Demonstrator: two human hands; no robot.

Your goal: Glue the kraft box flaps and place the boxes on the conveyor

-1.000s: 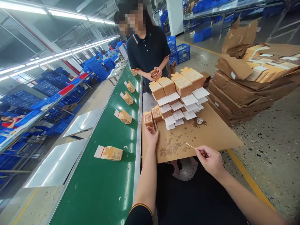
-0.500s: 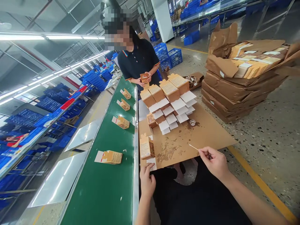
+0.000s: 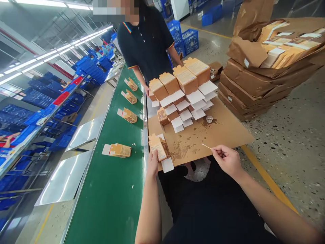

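Note:
My left hand (image 3: 153, 163) grips a small tan carton (image 3: 158, 148) with an open white flap, at the near left corner of a brown cardboard sheet (image 3: 223, 130). My right hand (image 3: 228, 160) pinches a thin wooden stick (image 3: 206, 146), its tip over the stained cardboard. Rows of open cartons (image 3: 182, 91) with white flaps stand at the sheet's far side. A tiny clear cup (image 3: 209, 119) sits just right of them.
A green conveyor belt (image 3: 122, 189) runs along my left carrying several cartons (image 3: 117, 150). A person in a dark polo (image 3: 147, 40) stands at the far end of the sheet. Stacked brown paper bundles (image 3: 259, 81) lie on the floor at right. Blue crates fill the left racks.
My left hand pulled one carton from the rows to the near corner of the sheet and now holds it tilted. My right hand kept the stick. The camera moved closer.

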